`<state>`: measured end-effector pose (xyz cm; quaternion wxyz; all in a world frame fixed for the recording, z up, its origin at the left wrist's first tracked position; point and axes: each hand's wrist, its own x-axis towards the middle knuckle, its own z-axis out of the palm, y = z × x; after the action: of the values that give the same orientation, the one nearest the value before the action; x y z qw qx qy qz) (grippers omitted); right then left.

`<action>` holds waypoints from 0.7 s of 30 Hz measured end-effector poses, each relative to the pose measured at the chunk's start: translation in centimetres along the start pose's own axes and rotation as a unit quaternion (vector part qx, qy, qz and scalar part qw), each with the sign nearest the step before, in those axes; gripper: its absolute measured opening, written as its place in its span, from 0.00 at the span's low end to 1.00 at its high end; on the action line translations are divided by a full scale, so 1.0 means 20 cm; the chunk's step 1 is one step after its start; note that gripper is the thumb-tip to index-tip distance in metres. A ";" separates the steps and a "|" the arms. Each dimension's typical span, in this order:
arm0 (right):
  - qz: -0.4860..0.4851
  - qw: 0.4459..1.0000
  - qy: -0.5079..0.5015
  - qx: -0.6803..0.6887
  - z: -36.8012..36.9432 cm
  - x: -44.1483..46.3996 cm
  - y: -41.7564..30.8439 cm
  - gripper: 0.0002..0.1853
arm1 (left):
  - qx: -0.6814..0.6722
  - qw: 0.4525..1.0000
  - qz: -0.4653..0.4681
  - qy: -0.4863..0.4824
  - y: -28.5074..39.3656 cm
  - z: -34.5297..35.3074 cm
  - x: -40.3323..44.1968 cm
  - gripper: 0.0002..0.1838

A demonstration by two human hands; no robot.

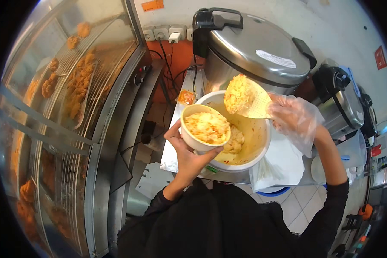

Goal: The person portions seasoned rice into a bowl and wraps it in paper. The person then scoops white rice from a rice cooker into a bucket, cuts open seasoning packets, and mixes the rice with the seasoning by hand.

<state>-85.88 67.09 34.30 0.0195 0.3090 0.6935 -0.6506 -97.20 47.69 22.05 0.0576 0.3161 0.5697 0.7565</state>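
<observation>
Far L: glass display cabinet [94,172] w/ fried chicken [78,84] on racks. Bare L hand [188,158] grips paper bowl [197,143] of yellow rice [207,127], by L rim of white tub [265,144], more rice inside; lg. rice cooker [258,45] behind. Rice paddle [260,103], heaped, above tub, gripped by R hand [288,111] in clear plastic glove [307,131]. Far R: smaller cooker [351,105].

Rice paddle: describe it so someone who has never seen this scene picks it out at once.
Find the big steel rice cooker at top centre, then the white tub below it. Over the tub's upper right, the plastic-gloved right hand holds the rice paddle. Unlike the round cup in the left hand, it has a flattish, pale, dotted blade bearing a mound of yellowish rice.
</observation>
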 end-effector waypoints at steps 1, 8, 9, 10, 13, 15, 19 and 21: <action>-0.109 0.976 0.035 -0.184 0.01 -0.03 0.00 0.23 | 0.014 1.000 0.005 -0.017 -0.01 0.02 0.00 0.50; -0.322 0.628 0.137 -0.695 0.28 -0.29 0.08 0.31 | -0.037 0.998 0.015 -0.038 0.01 0.14 -0.02 0.48; -0.315 0.612 0.125 -0.715 0.28 -0.30 0.10 0.32 | -0.038 0.999 0.017 -0.036 0.00 0.15 -0.02 0.48; -0.317 0.611 0.123 -0.715 0.29 -0.31 0.12 0.32 | -0.016 0.998 0.034 -0.047 -0.01 0.16 -0.03 0.48; -0.291 0.611 0.132 -0.724 0.33 -0.31 0.18 0.33 | 0.032 0.996 0.064 -0.045 -0.02 0.19 -0.04 0.48; -0.320 0.639 0.150 -0.683 0.34 -0.31 0.20 0.34 | 0.056 0.995 0.079 -0.036 -0.02 0.20 -0.04 0.48; -0.287 0.630 0.149 -0.706 0.29 -0.32 0.05 0.33 | -0.011 0.998 0.056 -0.018 0.01 0.20 0.00 0.47; -0.259 0.673 0.175 -0.670 0.23 -0.31 -0.06 0.30 | -0.019 0.999 0.035 -0.001 0.01 0.18 0.01 0.47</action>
<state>-83.19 60.39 37.19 -0.0703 0.1291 0.9863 0.0754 -95.36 50.58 22.87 0.0375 0.3352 0.5434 0.7687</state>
